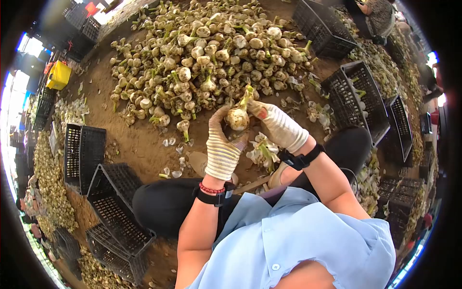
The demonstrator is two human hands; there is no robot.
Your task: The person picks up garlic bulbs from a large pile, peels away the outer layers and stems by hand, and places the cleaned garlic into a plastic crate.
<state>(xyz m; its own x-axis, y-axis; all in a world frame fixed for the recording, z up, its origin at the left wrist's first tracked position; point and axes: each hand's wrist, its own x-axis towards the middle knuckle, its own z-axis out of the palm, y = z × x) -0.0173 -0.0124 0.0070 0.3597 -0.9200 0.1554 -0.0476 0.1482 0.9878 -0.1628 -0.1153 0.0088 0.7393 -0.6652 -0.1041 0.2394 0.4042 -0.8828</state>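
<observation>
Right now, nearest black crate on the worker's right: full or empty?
Nearly empty: the crate shows bare mesh floor, only a few bulbs inside.

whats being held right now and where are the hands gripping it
A garlic bulb: the left hand cups its side from below, and the right hand grips its upper side by the stalk.

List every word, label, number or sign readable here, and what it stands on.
None: no text can be read in this view.
The gloved left hand and right hand, the garlic bulb they hold, the black crates and the yellow container show no legible print.
</observation>
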